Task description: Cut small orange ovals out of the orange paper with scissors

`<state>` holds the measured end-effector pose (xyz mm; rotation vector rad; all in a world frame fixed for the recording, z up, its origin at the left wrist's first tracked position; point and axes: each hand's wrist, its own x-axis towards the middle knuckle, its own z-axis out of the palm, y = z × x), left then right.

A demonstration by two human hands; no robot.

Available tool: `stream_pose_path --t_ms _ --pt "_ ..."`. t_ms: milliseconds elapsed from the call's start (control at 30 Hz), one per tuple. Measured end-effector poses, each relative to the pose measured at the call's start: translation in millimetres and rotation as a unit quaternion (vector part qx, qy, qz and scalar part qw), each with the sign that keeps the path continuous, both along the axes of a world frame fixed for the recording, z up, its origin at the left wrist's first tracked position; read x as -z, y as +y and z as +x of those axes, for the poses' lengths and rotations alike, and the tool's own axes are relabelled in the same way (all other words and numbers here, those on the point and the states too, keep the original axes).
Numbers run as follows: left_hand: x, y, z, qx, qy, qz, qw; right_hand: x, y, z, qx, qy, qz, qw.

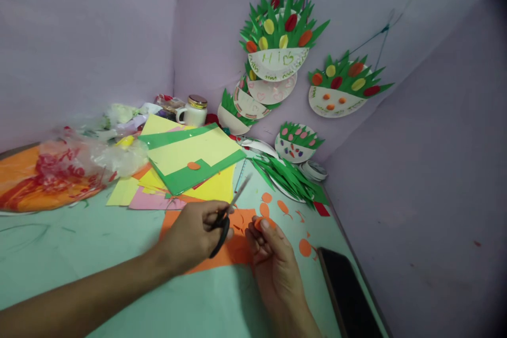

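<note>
My left hand point(189, 233) is closed round the black handles of a pair of scissors point(224, 224), whose narrow blades point up and away. To its right, my right hand point(277, 264) pinches a small orange paper piece point(262, 223) between thumb and fingers. The scissors and this piece are apart. Beneath both hands lies an orange paper sheet point(214, 263) with thin offcuts on it. Several orange paper ovals point(304, 247) rest on the table just right of my hands, among small scraps.
A phone-like black slab point(348, 296) lies at the table's right edge. Green paper strips point(283, 177) sit behind. Stacked coloured sheets point(190, 156), a lidded mug point(194, 112) and a plastic bag point(79, 163) fill the back left. Paper-plate baskets point(278, 60) hang by the wall.
</note>
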<state>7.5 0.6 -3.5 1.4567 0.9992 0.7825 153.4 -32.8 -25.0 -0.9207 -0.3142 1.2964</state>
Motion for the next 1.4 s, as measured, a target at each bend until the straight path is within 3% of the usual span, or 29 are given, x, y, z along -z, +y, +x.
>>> stream_pose_path --t_ms 67,200,367,500,633,833,1133,1400 --pt "-3.2 4 0 -0.045 -0.027 -0.036 0.998 -0.2 -1 -1 -0.019 -0.027 -0.026 0.999" --pt "-9.4 7 -2 -0.089 -0.037 -0.029 0.995 -0.7 -3 -5 -0.081 -0.157 -0.043 0.983" --pt "-11.5 5 -3 -0.084 -0.035 -0.023 0.996 2.2 -3 -7 -0.119 -0.23 -0.054 0.965" --pt "-4.0 3 -1 -0.057 -0.037 -0.027 0.997 3.8 -4 -7 -0.144 -0.268 -0.03 0.952" --pt "3.5 1 1 -0.038 -0.053 -0.031 0.997 3.1 -6 -7 -0.162 -0.243 -0.038 0.956" --pt "4.6 4 1 -0.042 -0.042 -0.027 0.998 0.6 -6 -6 -0.115 -0.148 -0.055 0.981" --pt "11.2 0 -2 0.027 0.123 0.073 0.989 3.8 -1 2 -0.065 -0.148 -0.061 0.985" --pt "1.0 12 2 -0.063 0.025 -0.049 0.996 12.8 1 3 -0.072 -0.095 -0.12 0.986"
